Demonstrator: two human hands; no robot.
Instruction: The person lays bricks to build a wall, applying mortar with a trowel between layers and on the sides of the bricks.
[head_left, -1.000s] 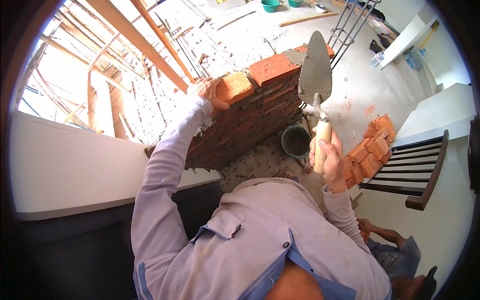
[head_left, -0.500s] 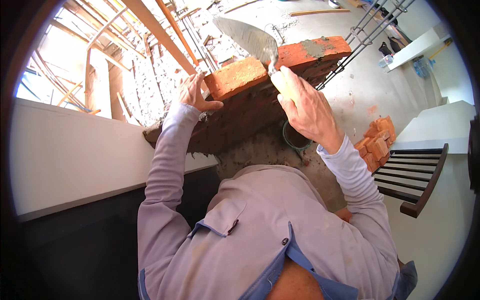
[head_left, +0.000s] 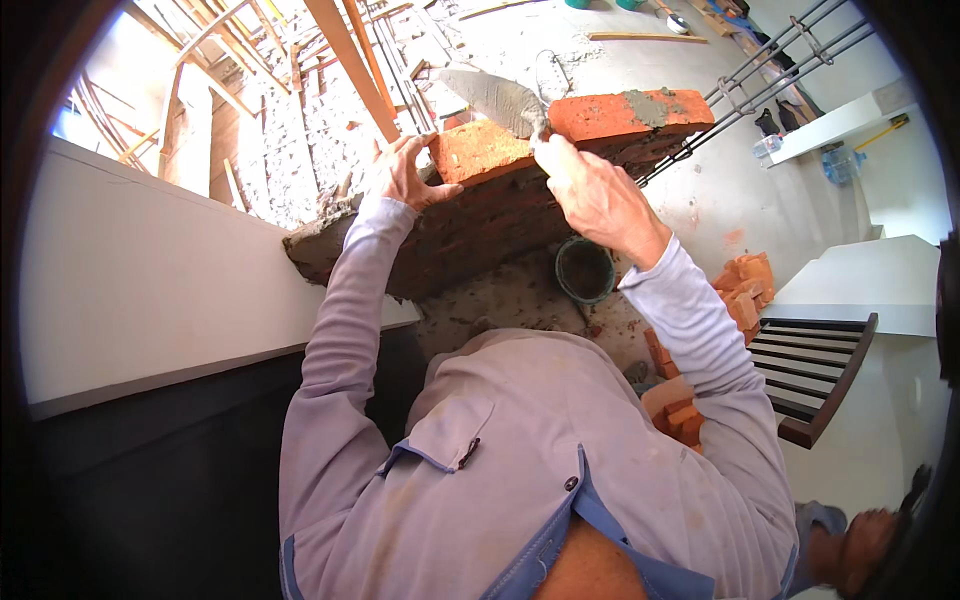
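On top of a low brick wall (head_left: pixel 480 235), my left hand (head_left: pixel 405 175) grips the left end of an orange brick (head_left: pixel 480 152), the thumb along its near side. My right hand (head_left: pixel 605 200) is closed around the handle of a mortar-smeared trowel (head_left: pixel 495 100). Its blade points away to the left and lies by the right end of that brick, beside the joint with a second red brick (head_left: pixel 625 113). Grey mortar (head_left: pixel 652 107) is smeared on top of the second brick. The handle is mostly hidden in my fingers.
Steel rods (head_left: pixel 755 85) rise beyond the wall's right end. A bucket (head_left: pixel 584 270) stands below the wall on the near side. Loose bricks (head_left: pixel 745 285) are piled at right, by a dark slatted rack (head_left: pixel 810 365). Part of another person (head_left: pixel 865 550) shows at lower right.
The view has shifted, so more of the bucket and the other person show. The trowel blade lies lower and flatter against the bricks. My left hand stays at the brick's end.
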